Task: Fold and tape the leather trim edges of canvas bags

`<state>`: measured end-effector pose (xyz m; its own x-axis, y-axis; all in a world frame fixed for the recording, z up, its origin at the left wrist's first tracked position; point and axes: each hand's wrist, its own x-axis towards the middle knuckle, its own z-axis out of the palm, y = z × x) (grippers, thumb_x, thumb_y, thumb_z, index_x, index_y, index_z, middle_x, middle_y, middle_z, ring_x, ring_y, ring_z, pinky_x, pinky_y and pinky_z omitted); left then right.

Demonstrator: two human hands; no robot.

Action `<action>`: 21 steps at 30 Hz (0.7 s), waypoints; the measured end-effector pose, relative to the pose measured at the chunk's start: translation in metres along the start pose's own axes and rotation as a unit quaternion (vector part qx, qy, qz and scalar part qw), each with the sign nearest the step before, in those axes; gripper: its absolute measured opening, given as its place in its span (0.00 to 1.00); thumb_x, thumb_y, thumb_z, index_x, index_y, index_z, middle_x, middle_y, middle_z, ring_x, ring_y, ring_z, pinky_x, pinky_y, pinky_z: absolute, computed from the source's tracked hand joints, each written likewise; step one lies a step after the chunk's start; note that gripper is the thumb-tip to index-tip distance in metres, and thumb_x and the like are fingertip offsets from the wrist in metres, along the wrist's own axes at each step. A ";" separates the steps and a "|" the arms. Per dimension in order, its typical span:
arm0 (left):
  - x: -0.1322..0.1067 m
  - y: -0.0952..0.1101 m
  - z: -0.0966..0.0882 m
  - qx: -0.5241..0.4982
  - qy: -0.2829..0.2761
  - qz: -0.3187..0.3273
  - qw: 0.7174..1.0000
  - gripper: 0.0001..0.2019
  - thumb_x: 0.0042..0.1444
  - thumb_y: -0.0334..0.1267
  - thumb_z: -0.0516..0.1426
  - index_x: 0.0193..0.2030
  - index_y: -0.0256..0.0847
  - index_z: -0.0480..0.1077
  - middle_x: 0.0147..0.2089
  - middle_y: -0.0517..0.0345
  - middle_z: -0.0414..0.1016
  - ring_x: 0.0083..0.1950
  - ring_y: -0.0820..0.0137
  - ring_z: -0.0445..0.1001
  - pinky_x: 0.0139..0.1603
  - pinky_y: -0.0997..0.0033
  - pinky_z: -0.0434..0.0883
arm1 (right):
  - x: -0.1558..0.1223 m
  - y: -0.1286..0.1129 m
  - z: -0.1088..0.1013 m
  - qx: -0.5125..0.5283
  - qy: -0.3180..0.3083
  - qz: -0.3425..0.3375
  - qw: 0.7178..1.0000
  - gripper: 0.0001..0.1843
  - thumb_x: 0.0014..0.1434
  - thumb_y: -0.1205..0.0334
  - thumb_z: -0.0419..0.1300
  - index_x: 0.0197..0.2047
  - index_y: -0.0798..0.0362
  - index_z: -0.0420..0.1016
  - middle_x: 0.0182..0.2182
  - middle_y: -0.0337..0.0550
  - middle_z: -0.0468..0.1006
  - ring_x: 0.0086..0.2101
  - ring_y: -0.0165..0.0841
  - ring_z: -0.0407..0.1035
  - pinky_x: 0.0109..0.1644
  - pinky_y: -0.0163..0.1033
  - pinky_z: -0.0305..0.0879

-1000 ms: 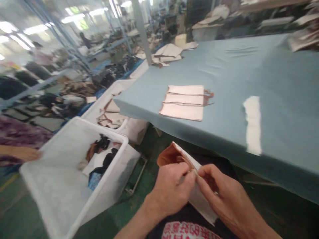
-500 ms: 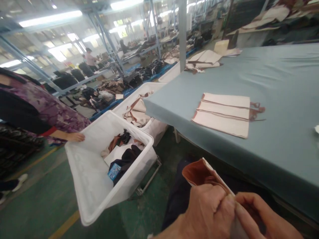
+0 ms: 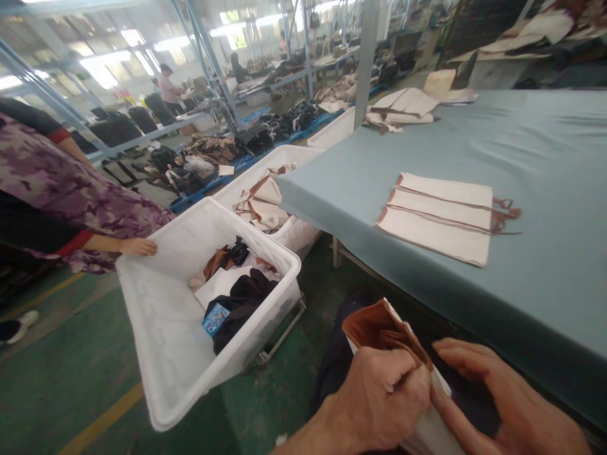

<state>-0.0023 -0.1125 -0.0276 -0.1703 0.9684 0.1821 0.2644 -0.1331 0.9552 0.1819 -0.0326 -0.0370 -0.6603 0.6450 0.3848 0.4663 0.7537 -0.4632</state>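
Note:
My left hand is closed on the edge of a cream fabric bag with a brown lining. The bag is tilted, its mouth gaping toward the far side, and its lower part runs out of view at the bottom. Beside it, my right hand has its fingers spread, with a dark gap between thumb and forefinger. The right thumb lies against the fabric close to my left hand. On the table lie overlapping flat cream pieces with brown edging and loose brown ties at the right end.
A grey-green covered table stands ahead and right. At left, a person's hand rests on the rim of a white wheeled bin holding dark cloth and scraps. Another white bin with cream pieces is behind, near a metal post.
The fingers of my right hand have moved apart from the bag's edge, widening the gap to the thumb. My left hand keeps its grip. The view has shifted slightly.

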 end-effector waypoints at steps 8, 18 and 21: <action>-0.001 0.027 -0.014 0.055 -0.131 0.012 0.990 0.12 0.66 0.29 0.53 0.29 0.42 0.64 0.28 0.62 0.73 0.27 0.74 0.70 0.30 0.76 0.66 | 0.040 -0.016 -0.028 0.038 -0.049 -0.189 0.980 0.23 0.65 0.67 0.54 0.61 0.48 0.72 0.49 0.47 0.87 0.53 0.44 0.82 0.60 0.50 0.74; -0.008 0.018 -0.032 0.220 -0.113 0.056 0.967 0.18 0.79 0.37 0.46 0.48 0.42 0.78 0.43 0.52 0.88 0.45 0.62 0.88 0.49 0.68 0.80 | 0.065 -0.027 -0.037 0.040 -0.327 0.035 0.944 0.07 0.70 0.59 0.63 0.45 0.51 0.82 0.39 0.46 0.89 0.39 0.42 0.83 0.42 0.42 0.64; -0.005 0.012 -0.043 0.148 -0.122 -0.056 0.980 0.14 0.78 0.42 0.50 0.48 0.45 0.77 0.40 0.59 0.87 0.39 0.67 0.86 0.40 0.72 0.76 | 0.079 -0.032 -0.033 0.052 -0.390 0.073 0.917 0.09 0.71 0.57 0.65 0.44 0.55 0.83 0.40 0.49 0.89 0.41 0.41 0.82 0.39 0.40 0.58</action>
<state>-0.0391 -0.1282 -0.0074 0.0096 0.9998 -0.0152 0.5267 0.0079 0.8500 0.1342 -0.0021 0.0345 -0.8344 0.4211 -0.3557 0.5511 0.6245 -0.5534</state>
